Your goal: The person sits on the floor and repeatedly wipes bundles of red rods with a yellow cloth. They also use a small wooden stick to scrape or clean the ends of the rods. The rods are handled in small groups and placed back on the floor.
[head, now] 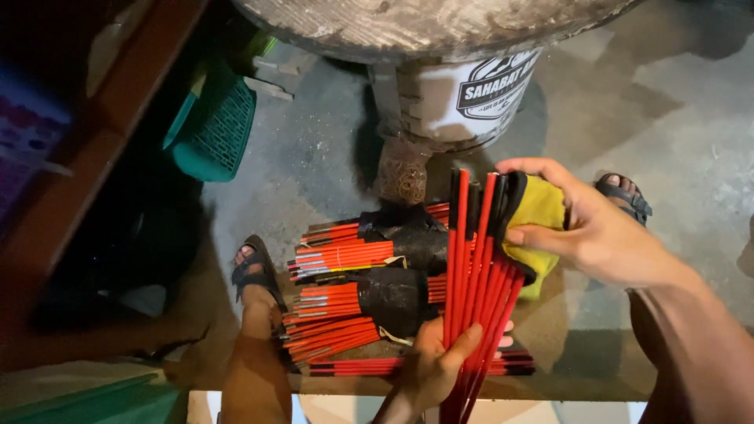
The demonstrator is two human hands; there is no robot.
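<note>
The left hand [440,357] is clutching red rods [475,267] while the right hand [589,228] is pinching a yellow cloth [542,212] over them, risking loose rods slipping.

The left hand [437,363] held a bunch of red rods [473,275] at lower centre. The right hand [593,228] pressed a yellow cloth [540,210] against them.

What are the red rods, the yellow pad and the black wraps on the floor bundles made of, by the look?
Red rods: thin, straight and stiff with a glossy red coat and black ends; the core could be metal, fibreglass or plastic.
Yellow pad, pinched by the right hand: soft cloth, matte and folding, with a dark edge.
Black wraps: creased, slightly shiny sheet, probably plastic film or rubber.
The left hand grips the rods.
</note>
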